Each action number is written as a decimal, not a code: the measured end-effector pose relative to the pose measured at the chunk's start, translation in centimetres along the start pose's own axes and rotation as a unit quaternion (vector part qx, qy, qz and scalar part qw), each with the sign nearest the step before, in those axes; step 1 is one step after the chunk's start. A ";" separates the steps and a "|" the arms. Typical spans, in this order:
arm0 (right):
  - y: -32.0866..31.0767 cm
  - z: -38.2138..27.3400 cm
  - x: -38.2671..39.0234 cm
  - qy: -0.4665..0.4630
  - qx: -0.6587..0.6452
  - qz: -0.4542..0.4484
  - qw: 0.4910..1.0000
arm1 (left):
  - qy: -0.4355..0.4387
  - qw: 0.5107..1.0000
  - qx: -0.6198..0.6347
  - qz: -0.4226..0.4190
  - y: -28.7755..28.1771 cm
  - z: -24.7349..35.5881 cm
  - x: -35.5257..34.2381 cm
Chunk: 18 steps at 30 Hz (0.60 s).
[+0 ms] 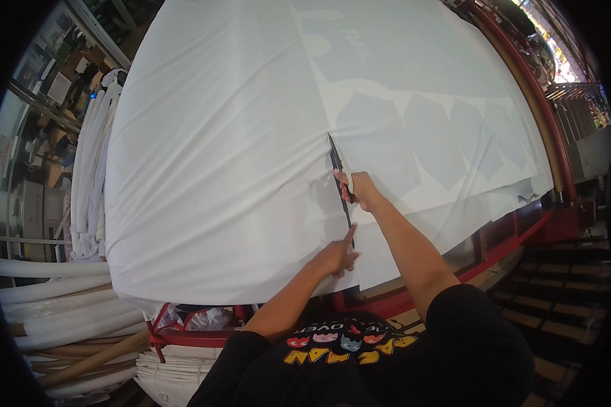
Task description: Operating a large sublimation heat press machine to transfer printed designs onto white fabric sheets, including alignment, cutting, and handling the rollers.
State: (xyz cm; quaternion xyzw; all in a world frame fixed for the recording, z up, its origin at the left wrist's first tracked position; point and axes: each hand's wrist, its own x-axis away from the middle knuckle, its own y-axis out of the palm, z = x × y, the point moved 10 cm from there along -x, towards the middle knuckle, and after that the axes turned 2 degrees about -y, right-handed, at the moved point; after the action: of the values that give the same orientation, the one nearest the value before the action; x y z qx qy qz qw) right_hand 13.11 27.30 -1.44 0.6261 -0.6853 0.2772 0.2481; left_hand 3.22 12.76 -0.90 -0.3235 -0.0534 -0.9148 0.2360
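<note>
A wide white fabric sheet (210, 156) lies over a large table, with wrinkles running across its left part. My right hand (360, 191) is closed around the handles of dark-bladed scissors (335, 159), whose tip points away from me along the fabric. Behind the scissors a narrow dark slit runs through the sheet toward my near side. Beside this slit rests my left hand (335, 258), index finger stretched forward and thumb apart, touching the fabric on the left. Right of the slit, pale grey-blue shapes (436, 149) show on the cloth.
A red metal frame (502, 237) borders the table at the near right, and a long roller (533, 102) follows its right side. Several white rolls (61, 295) are stacked at lower left. More white fabric (91, 169) hangs upright at left.
</note>
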 end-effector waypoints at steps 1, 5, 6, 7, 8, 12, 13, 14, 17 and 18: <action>-0.2 -0.8 -0.4 -0.025 -0.004 0.007 1.000 | 0.003 1.000 0.005 -0.004 0.0 0.1 -0.1; 0.4 -2.9 -3.0 -0.013 -0.089 -0.026 0.996 | -0.013 1.000 0.007 -0.014 0.1 -0.2 -0.4; 0.4 -3.8 -3.5 -0.042 -0.076 -0.023 0.996 | -0.015 1.000 -0.004 -0.015 0.1 -0.4 -0.4; 0.3 -4.0 -3.9 -0.048 -0.049 -0.007 0.998 | -0.010 1.000 0.001 -0.016 0.1 -0.3 -0.4; 0.6 -4.2 -4.2 -0.046 -0.048 -0.018 0.998 | -0.008 1.000 0.005 -0.016 0.0 -0.3 -0.4; 0.2 -4.6 -5.5 -0.011 -0.067 -0.004 0.998 | -0.002 1.000 0.010 -0.012 -0.2 -0.1 -0.4; 0.6 -4.7 -6.1 0.012 -0.095 -0.025 0.995 | 0.001 1.000 0.014 -0.017 -0.1 -0.1 -0.3; 0.6 -5.3 -6.6 0.014 -0.095 -0.024 0.995 | 0.000 1.000 0.015 -0.016 -0.2 0.0 -0.3; 0.4 -7.7 -8.1 -0.050 -0.019 0.014 0.998 | -0.007 1.000 0.019 -0.012 -0.4 0.0 -0.1; 0.6 -7.7 -8.3 -0.040 -0.018 0.011 0.999 | -0.013 1.000 0.020 -0.010 -0.5 -0.1 0.0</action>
State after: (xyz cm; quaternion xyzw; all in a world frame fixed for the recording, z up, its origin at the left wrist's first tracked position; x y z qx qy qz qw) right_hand 13.20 38.69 -1.63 0.6246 -0.7063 0.2425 0.2286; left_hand 2.94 13.17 -0.98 -0.3297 -0.0785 -0.9117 0.2323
